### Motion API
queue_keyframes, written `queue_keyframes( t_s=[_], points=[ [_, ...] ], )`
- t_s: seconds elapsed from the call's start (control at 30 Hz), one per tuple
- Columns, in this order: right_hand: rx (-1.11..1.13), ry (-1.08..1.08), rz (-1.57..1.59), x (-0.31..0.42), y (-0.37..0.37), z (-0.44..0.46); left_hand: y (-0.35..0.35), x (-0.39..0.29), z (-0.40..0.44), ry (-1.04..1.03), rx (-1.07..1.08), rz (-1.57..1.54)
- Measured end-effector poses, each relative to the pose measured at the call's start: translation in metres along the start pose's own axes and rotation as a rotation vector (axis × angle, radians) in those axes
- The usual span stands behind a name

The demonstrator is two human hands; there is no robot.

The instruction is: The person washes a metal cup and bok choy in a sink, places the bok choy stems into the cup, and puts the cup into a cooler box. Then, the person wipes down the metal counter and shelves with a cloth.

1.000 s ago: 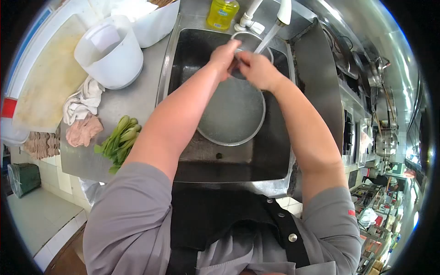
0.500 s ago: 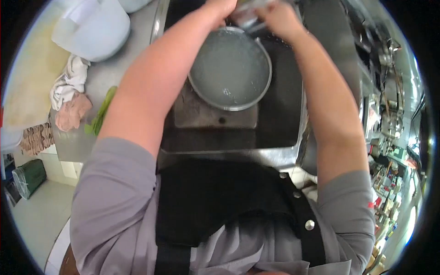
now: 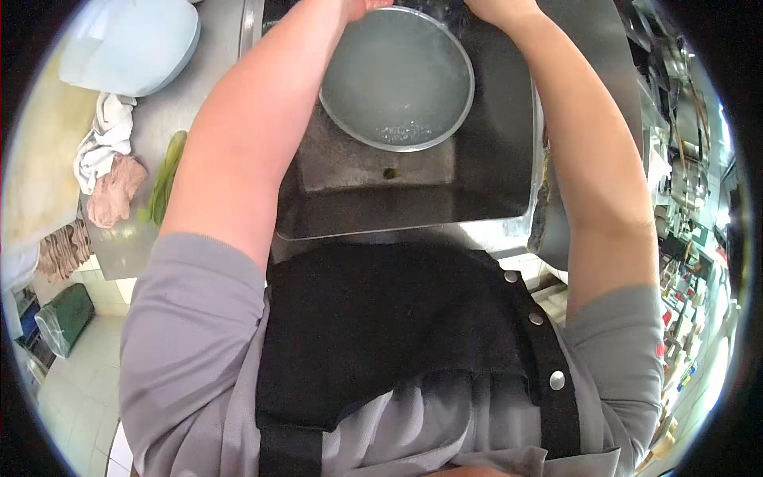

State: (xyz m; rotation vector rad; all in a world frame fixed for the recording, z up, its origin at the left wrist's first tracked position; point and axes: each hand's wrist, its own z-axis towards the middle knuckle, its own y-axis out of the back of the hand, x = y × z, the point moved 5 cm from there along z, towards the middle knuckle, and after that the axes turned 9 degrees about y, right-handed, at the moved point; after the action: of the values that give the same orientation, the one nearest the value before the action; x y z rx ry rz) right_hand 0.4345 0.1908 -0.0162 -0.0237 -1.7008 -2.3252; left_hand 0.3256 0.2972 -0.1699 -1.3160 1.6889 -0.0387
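Observation:
Both my hands are at the top edge of the view and mostly cut off. My left hand [image 3: 367, 6] is by the upper left rim of a round metal bowl [image 3: 397, 75] of cloudy water; a few of its fingers show. Further right, my right hand [image 3: 502, 8] shows only its wrist side, its fingers out of view. What either hand holds cannot be seen. The bowl rests in a dark metal sink [image 3: 493, 191], with small bubbles near its lower rim and a drain hole below it.
Left of the sink, a metal counter [image 3: 211, 40] bears green leafy vegetables [image 3: 164, 179], a pink cloth [image 3: 117, 191], a white cloth [image 3: 107, 135] and a pale plastic tub [image 3: 139, 48]. A yellowish board [image 3: 48, 159] lies at the far left. Shelves with utensils stand on the right.
The view has shifted, so the sink's top, tap and soap bottle are out of sight. My hands have moved apart and up to the frame's edge; the small metal vessel between them no longer shows.

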Motion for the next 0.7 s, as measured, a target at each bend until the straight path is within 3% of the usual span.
queue_keyframes(
  t_s=[0.1, 0.2, 0.27, 0.3, 0.43, 0.57, 0.67, 0.7],
  points=[
    [-0.023, -0.127, 0.193, -0.001, 0.025, -0.006, 0.006, 0.015, 0.000, 0.005, -0.084, -0.011],
    [-0.045, -0.303, 0.434, 0.002, 0.051, -0.022, 0.003, 0.029, -0.005, -0.068, -0.058, 0.181],
    [-0.241, -0.221, 0.643, -0.029, 0.047, -0.050, -0.010, 0.026, -0.023, -0.098, -0.042, 0.255],
    [-0.279, -0.414, 0.724, -0.023, 0.058, -0.061, -0.017, 0.025, -0.026, -0.084, -0.026, 0.214],
    [-0.527, -0.841, 1.315, -0.055, 0.052, -0.116, -0.043, 0.025, -0.009, -0.084, 0.075, 0.094],
    [-0.585, -0.932, 1.440, -0.046, 0.046, -0.142, -0.067, 0.005, 0.017, -0.078, 0.070, 0.094],
    [-0.514, -0.901, 1.412, -0.056, 0.022, -0.145, -0.074, 0.008, 0.007, -0.027, 0.008, 0.255],
    [-0.448, -0.855, 1.356, -0.057, 0.016, -0.140, -0.070, 0.012, 0.012, 0.004, 0.061, 0.480]
  ],
)
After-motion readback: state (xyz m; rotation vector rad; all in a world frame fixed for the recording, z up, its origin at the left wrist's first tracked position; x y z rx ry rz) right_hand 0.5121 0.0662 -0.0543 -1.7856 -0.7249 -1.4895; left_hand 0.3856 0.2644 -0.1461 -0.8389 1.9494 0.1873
